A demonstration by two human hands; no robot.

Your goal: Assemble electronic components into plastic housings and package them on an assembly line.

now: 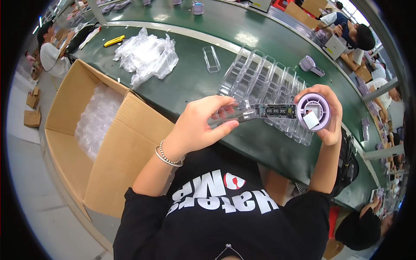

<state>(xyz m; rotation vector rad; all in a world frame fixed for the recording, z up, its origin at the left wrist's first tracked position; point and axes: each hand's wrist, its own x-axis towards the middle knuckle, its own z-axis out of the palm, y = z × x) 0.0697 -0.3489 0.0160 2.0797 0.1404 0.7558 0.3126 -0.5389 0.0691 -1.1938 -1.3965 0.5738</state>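
My left hand [195,123] is closed around a clear plastic sleeve [236,113], thumb below and fingers above. My right hand [333,110] grips a lilac round-headed device [315,100] by its ring-shaped head. A small white square piece [310,120] sits inside the ring. From the head a narrow dark circuit board [277,111] extends left, and its far end meets the mouth of the sleeve. How far it reaches inside is hard to see. Just beyond my hands, a row of clear plastic sleeves [260,73] lies side by side, partly hidden by them.
A single clear sleeve [211,60], crumpled plastic bags [147,56] and a yellow cutter [114,41] lie on the green bench. Another lilac device [311,66] rests on the far right. An open cardboard box [117,160] with plastic inside stands left. People work across the line.
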